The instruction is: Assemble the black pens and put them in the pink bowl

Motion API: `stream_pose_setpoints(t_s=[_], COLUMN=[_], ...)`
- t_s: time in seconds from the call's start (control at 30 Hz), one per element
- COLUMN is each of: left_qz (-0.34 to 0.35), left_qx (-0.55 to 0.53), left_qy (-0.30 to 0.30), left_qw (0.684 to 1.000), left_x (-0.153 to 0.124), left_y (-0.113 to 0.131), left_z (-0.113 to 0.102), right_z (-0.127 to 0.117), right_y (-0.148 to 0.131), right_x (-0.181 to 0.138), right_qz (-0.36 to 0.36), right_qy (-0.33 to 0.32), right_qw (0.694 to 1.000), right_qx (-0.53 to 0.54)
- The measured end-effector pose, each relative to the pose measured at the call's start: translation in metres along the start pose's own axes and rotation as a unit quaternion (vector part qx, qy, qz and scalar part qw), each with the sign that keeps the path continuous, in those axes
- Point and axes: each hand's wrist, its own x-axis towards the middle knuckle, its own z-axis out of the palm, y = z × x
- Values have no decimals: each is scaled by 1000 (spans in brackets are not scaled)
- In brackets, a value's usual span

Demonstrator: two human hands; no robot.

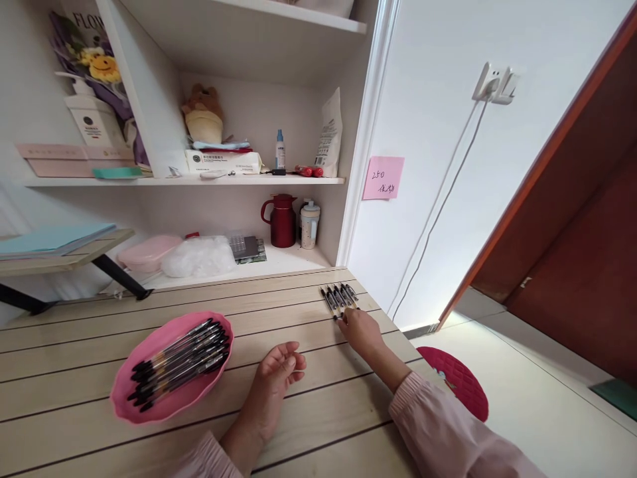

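Several black-capped pens [338, 297] lie side by side in a short row near the table's right edge. Over the near ends of that row, my right hand [361, 330] has its fingers bunched down on a pen; its fingertips are partly hidden. My left hand [277, 372] rests palm up and turned inward, fingers loosely curled and apart, holding nothing. To its left stands a pink scalloped bowl [119, 392], with a pile of similar clear-barrelled pens [182, 358] lying slantwise in it.
The slatted wooden table [318, 431] meets a white shelf unit holding a red jug [283, 222], a cup [309, 226] and a plastic bag [199, 257]. A small raised stand [70, 252] occupies the left. A cable [438, 212] hangs down the right wall; a red stool [460, 382] sits below.
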Motion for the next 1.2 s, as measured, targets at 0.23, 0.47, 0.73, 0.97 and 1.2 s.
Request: stream_pose_setpoints(t_s=[0.23, 0.47, 0.73, 0.97, 1.2], left_qz=[4, -7, -4, 3, 67], left_qx=[29, 40, 39, 48, 218], left_qy=[-10, -50, -55, -52, -22], left_qw=[1000, 998, 998, 997, 973], left_x=[2, 4, 4, 2, -4], left_y=[6, 9, 7, 8, 31], left_z=[-3, -5, -5, -4, 3], right_z=[11, 15, 10, -4, 0], right_y=[-17, -17, -20, -12, -35], right_x=[15, 21, 22, -1, -64], right_qz=[-44, -46, -40, -44, -140], right_qy=[12, 16, 18, 9, -43], right_qw=[998, 997, 998, 997, 988], right_qx=[-52, -55, -53, -62, -40])
